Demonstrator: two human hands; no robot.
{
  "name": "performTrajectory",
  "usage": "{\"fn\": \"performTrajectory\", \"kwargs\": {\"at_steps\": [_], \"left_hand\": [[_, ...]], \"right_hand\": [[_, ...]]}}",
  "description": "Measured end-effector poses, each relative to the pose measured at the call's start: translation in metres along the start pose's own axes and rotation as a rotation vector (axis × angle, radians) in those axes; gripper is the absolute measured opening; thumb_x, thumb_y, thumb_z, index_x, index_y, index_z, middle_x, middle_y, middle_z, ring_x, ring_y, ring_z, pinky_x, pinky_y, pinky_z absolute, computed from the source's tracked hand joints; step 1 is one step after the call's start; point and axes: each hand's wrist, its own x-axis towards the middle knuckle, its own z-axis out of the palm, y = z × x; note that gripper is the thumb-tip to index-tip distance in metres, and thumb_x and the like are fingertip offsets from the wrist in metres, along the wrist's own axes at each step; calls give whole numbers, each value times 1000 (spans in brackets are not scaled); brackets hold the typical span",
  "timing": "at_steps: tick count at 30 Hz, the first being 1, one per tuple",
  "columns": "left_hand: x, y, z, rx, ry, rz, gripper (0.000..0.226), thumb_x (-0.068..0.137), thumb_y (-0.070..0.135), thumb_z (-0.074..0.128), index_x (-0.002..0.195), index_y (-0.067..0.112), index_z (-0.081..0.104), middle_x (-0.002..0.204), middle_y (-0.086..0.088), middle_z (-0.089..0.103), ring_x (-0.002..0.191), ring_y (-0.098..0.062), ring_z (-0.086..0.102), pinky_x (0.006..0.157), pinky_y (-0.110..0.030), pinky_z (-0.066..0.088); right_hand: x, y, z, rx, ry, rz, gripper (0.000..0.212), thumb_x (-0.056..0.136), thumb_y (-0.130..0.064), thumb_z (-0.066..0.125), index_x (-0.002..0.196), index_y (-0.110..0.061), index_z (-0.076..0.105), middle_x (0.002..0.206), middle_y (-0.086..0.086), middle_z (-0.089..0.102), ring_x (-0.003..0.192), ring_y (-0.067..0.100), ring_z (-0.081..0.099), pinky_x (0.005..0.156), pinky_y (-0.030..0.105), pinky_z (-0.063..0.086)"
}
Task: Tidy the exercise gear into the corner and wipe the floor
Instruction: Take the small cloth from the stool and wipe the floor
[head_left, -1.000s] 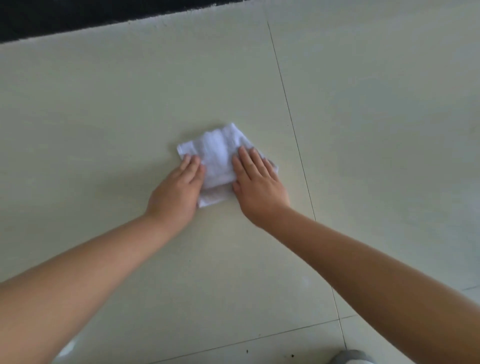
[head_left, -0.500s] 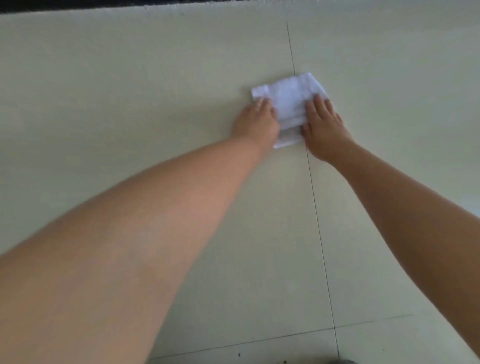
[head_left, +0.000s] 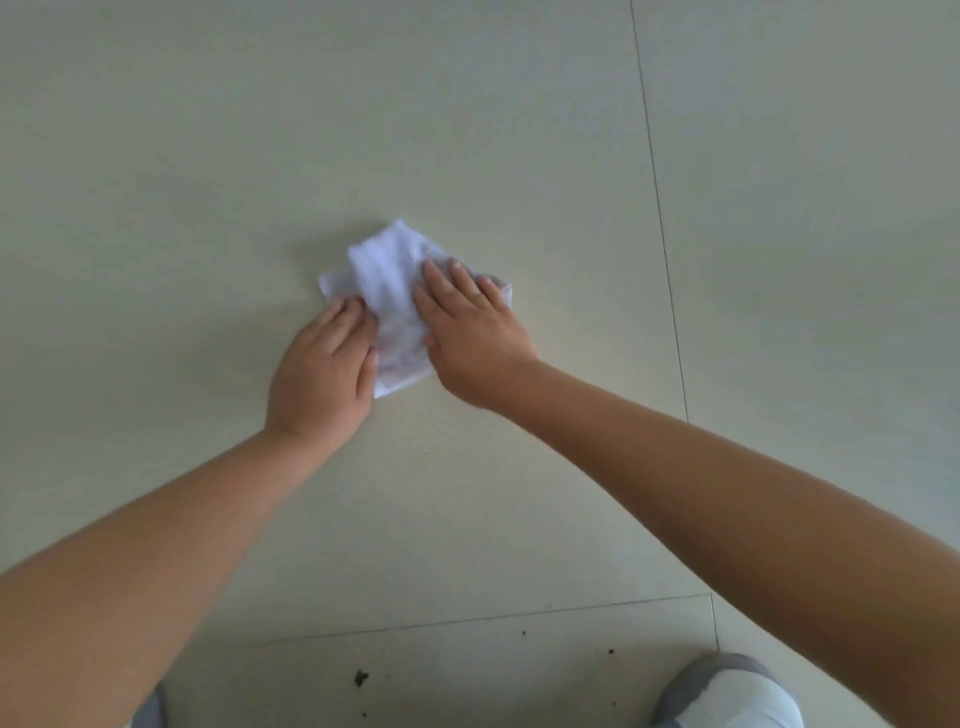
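Note:
A folded white cloth (head_left: 390, 291) lies flat on the pale tiled floor (head_left: 208, 182), left of a grout line. My left hand (head_left: 324, 371) presses on its near-left edge with the fingers together. Over the cloth's right side lies my right hand (head_left: 467, 332), palm down, fingers spread a little. Both hands hold the cloth against the floor. No exercise gear is in view.
A grout line (head_left: 660, 208) runs away from me on the right and another (head_left: 467, 621) crosses near me. Small dark crumbs (head_left: 360, 677) lie on the near tile. A grey and white shoe (head_left: 727, 693) shows at the bottom right.
Both hands have dragged the cloth back toward me and leftward, off the grout line it sat on half a second ago. The dark strip at the top is out of view.

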Motion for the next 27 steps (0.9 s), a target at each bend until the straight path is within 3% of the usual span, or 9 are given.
{"fn": "performTrajectory", "kwargs": {"at_steps": [3,6,8,10,14,16,19,23,27], "left_hand": [[-22,28,2,-131,75,202,40,88,11,39,81,-10,73,83,-24,72,93,-34,59,87,-35,41],[-24,63,8,-174,83,379,52,97,10,28,76,-5,73,78,-19,71,91,-30,54,89,-35,45],[-17,88,13,-110,-5,457,43,94,7,36,79,-3,75,80,-18,72,90,-32,66,89,-37,50],[-5,117,15,-48,-131,513,31,83,7,46,81,-2,76,82,-17,74,84,-31,73,81,-34,58],[39,183,2,-47,-211,429,44,76,11,37,89,-3,77,97,-17,75,94,-27,73,78,-26,57],[64,211,1,17,-222,299,46,93,6,28,129,-14,49,140,-28,45,136,-32,42,111,-31,33],[100,223,-4,17,-391,142,48,102,6,19,147,-9,15,158,-20,9,148,-31,5,119,-36,7],[127,179,-6,52,-269,12,55,96,15,7,144,-7,26,154,-17,23,145,-27,19,113,-36,20],[103,108,-9,100,-176,-29,41,93,1,41,132,-12,42,142,-27,40,135,-37,37,105,-41,35]], "right_hand": [[-52,4,24,-58,-72,-27,52,100,-22,26,149,-12,15,160,4,4,148,21,4,118,28,-3],[-99,23,49,-109,58,87,48,89,-27,30,121,-11,63,130,6,60,121,23,58,100,34,46],[-125,42,57,-88,9,201,54,96,-30,21,114,-10,68,121,6,67,111,23,65,94,35,50],[-149,62,56,-69,59,307,57,92,-34,22,123,-5,61,131,11,59,120,26,57,102,35,44],[-173,109,40,25,73,520,76,82,-44,-3,149,-11,10,158,3,4,148,19,2,115,25,-2],[-169,133,27,17,115,593,61,95,-37,10,150,-11,6,159,5,-1,148,20,-1,119,28,0],[-140,155,0,14,140,597,53,102,-21,24,150,-10,5,160,6,-3,148,21,-1,119,31,2],[-83,159,-30,11,140,466,53,101,-20,26,150,-13,6,160,4,-3,148,21,-1,119,32,3],[-38,112,-28,34,145,318,55,101,-18,26,151,-15,4,160,2,-4,148,18,-2,119,30,0]]}}
